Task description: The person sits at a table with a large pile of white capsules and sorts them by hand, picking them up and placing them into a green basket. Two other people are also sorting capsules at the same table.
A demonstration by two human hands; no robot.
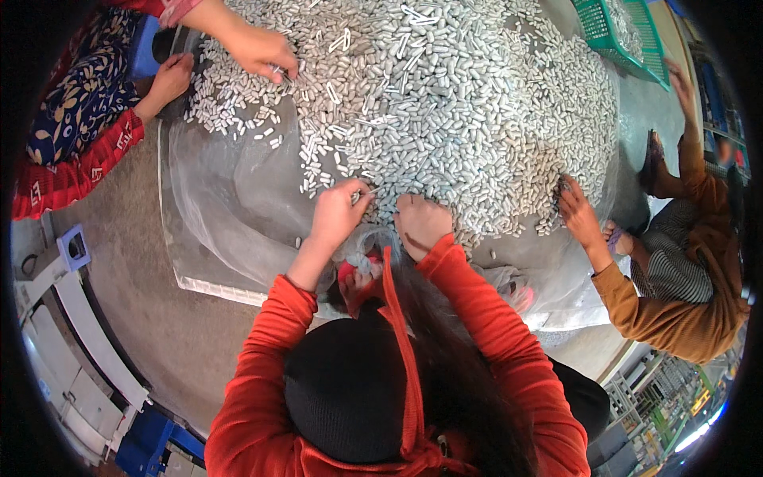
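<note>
A wide heap of small silvery-grey pieces, mostly short and capsule-shaped with some narrow loops among them, spreads in front of me. My left hand is at the heap's near edge, thumb and fingers pinched on one small pale piece. Beside it, my right hand rests with curled fingers against the same edge. Its fingertips point into the pieces, so what they hold, if anything, is hidden.
Clear plastic sheeting lies under the heap. At left, a co-worker's hand reaches into the pieces; another co-worker's hand works at right. A green basket stands at the far right. A blue plastic stand sits left.
</note>
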